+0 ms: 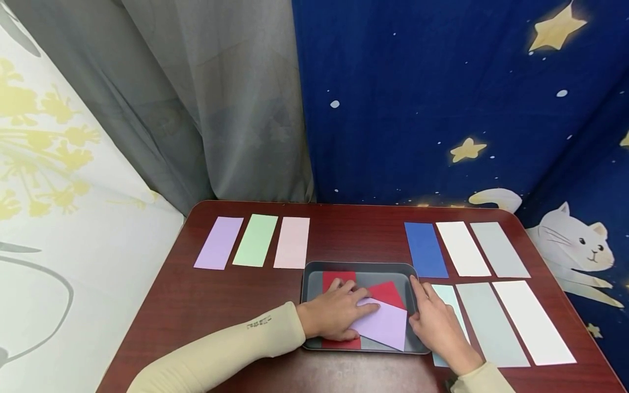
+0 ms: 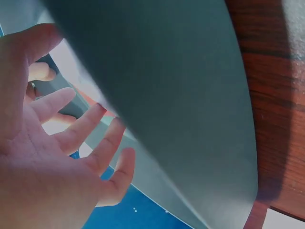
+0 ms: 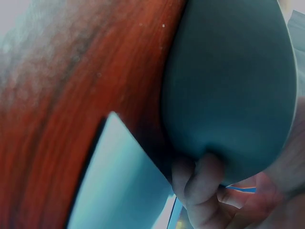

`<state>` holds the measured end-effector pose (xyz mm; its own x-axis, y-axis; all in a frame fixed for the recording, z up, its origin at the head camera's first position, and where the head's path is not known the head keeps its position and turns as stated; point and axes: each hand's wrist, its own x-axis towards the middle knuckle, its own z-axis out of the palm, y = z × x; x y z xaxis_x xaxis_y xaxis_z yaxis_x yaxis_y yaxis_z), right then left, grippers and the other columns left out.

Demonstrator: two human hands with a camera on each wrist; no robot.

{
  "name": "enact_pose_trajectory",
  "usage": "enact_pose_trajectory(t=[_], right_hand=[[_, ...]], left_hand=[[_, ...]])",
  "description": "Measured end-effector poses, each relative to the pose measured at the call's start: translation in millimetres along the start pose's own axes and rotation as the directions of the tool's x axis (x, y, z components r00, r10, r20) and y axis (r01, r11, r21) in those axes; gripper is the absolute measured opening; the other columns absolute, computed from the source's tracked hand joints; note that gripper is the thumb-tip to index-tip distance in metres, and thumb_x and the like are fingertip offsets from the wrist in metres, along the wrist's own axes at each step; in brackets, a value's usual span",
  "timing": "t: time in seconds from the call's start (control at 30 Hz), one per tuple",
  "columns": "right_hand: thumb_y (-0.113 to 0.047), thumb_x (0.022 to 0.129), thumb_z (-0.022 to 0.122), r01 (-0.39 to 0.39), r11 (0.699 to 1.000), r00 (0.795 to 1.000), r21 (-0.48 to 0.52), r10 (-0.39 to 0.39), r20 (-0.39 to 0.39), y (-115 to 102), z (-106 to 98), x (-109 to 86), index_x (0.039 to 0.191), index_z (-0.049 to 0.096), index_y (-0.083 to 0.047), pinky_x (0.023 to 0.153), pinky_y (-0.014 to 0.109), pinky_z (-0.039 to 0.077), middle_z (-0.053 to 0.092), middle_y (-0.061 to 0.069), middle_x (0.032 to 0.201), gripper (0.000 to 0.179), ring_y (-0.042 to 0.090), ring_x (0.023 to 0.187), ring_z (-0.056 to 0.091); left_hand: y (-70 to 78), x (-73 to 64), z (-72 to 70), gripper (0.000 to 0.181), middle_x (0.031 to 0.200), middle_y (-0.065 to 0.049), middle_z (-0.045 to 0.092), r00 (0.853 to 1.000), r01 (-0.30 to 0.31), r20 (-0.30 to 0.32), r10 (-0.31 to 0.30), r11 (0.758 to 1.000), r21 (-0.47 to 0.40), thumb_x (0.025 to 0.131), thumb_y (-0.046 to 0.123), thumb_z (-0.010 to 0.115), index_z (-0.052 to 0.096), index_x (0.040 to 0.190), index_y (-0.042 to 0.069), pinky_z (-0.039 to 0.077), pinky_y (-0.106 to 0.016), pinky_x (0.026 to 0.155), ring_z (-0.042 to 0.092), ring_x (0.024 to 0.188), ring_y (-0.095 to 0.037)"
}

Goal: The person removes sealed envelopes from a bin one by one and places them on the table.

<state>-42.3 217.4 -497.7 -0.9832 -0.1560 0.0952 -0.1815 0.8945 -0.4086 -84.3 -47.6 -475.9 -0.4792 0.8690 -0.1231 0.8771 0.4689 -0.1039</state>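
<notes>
A dark grey baking tray (image 1: 361, 266) lies on the table. Inside it are a red paper strip (image 1: 339, 277) on the left, a second red paper (image 1: 390, 292) on the right, and a lavender paper (image 1: 385, 325) overlapping that second one. My left hand (image 1: 339, 310) reaches over the tray's near side, fingers spread, one fingertip on the lavender paper and the palm covering part of the red strip. With my right hand (image 1: 437, 322) I hold the tray's right edge; in the right wrist view, curled fingers (image 3: 205, 179) press against its outer wall (image 3: 228, 86).
Lavender (image 1: 218, 243), green (image 1: 255, 240) and pink (image 1: 292, 243) cards lie at the back left. Blue (image 1: 426, 250), white (image 1: 463, 248) and grey (image 1: 500, 250) cards lie at the back right. Pale mint (image 1: 449, 297), grey (image 1: 493, 325) and white (image 1: 534, 322) cards lie nearer, right of the tray.
</notes>
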Motion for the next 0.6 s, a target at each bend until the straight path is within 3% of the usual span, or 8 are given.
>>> enact_pose_trajectory(t=[0.33, 0.6], right_hand=[[0.007, 0.080, 0.084, 0.005, 1.000, 1.000, -0.004, -0.005, -0.002, 0, 0, -1.0, 0.157, 0.049, 0.012, 0.050, 0.029, 0.046, 0.062, 0.022, 0.121, 0.085, 0.011, 0.058, 0.052], [0.008, 0.078, 0.082, 0.017, 1.000, 1.000, -0.013, -0.017, -0.015, 1, 1, 0.2, 0.156, 0.050, 0.012, 0.050, 0.031, 0.045, 0.062, 0.020, 0.121, 0.084, 0.013, 0.058, 0.051]], left_hand=[[2.0, 1.4, -0.4, 0.075, 0.146, -0.001, 0.056, 0.999, 0.027, -0.028, -0.029, 0.998, -0.061, 0.096, 0.060, 0.074, 0.057, 0.161, 0.028, 0.045, -0.036, 0.095, 0.051, 0.122, -0.016], [1.1, -2.9, -10.1, 0.074, 0.145, -0.006, 0.056, 0.995, 0.047, -0.084, -0.055, 0.994, -0.100, 0.096, 0.060, 0.070, 0.057, 0.159, 0.022, 0.050, -0.030, 0.094, 0.052, 0.123, -0.018]])
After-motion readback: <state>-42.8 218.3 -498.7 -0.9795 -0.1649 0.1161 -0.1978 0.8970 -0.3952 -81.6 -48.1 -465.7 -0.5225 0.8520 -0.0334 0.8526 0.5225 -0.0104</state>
